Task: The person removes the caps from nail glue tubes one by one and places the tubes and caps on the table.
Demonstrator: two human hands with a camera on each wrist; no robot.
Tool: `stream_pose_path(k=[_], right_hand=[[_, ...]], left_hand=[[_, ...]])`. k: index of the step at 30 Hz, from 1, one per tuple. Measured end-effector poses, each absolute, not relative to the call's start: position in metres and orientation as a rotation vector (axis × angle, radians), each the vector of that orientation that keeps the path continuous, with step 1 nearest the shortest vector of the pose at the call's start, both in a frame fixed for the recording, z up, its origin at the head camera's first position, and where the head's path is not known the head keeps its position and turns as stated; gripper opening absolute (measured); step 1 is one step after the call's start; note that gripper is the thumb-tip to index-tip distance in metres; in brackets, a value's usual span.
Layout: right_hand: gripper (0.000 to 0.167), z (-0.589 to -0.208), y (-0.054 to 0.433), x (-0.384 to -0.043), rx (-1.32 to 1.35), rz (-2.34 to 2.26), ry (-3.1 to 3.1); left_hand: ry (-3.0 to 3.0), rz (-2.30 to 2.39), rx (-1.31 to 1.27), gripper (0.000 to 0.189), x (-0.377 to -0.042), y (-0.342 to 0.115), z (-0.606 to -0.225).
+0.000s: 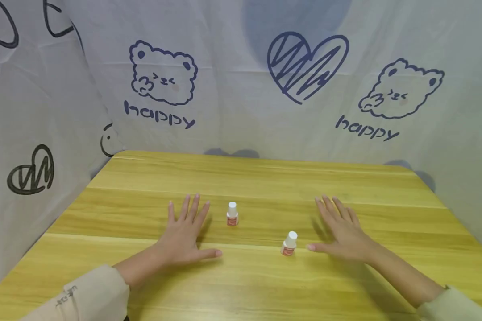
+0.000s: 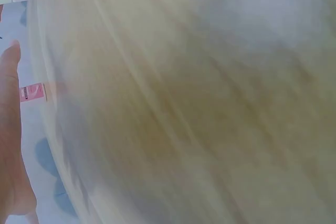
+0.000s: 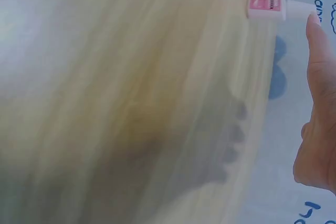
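Fingers [image 1: 194,207] on your left hand [image 1: 180,240] are straight and fanned wide, thumb [image 1: 208,254] stuck out to the right. Nothing in its grasp. Your right hand [image 1: 348,237] matches: fingers extended, gaps between them narrower, thumb [image 1: 320,248] pointing left, nothing held.

You've got two small bottles, both upright on the wood-grain table [image 1: 241,290], between your hands. White caps, red-pink labels; print too small to read. Far bottle [image 1: 232,215]: off to the right of your left fingertips, near but apart. Near bottle [image 1: 288,245]: closer to you and further right, just beside your right thumb tip, with a gap between them in the head view.

Your right wrist view has the thumb tip overlapping the near bottle's cap; that's line of sight, not contact. Same view shows your hand's shadow [image 3: 210,145] on the tabletop, set off from the hand, so it's above the surface. Left wrist view: both bottles sit at the frame edge, one cap hidden behind your thumb. Can't tell left-hand height.

Beige sleeves [image 1: 98,290] on both your arms. Behind the table, white cloth [image 1: 233,89] with two bear drawings [image 1: 164,81], "happy" lettering under each, and scribbled hearts.
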State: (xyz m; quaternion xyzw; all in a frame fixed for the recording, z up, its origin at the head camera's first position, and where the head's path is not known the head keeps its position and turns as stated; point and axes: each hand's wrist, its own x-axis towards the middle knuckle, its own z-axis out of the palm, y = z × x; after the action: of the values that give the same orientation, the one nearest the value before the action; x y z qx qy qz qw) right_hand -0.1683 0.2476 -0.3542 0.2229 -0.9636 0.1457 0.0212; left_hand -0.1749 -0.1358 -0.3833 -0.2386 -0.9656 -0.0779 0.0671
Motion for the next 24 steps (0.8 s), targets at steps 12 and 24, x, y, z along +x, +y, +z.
stream_pose_path(k=[12,24], right_hand=[[0.105,-0.332,0.221,-0.181,0.761,0.426,-2.935],[0.099,-0.319,0.192,-0.196,0.88,0.671,-2.86]], left_hand=[[-2.94,-0.513,-0.721,0.108,-0.182,-0.13,-0.373],[-2.907,-1.011,-0.77,0.096,-0.198,-0.124,-0.37]])
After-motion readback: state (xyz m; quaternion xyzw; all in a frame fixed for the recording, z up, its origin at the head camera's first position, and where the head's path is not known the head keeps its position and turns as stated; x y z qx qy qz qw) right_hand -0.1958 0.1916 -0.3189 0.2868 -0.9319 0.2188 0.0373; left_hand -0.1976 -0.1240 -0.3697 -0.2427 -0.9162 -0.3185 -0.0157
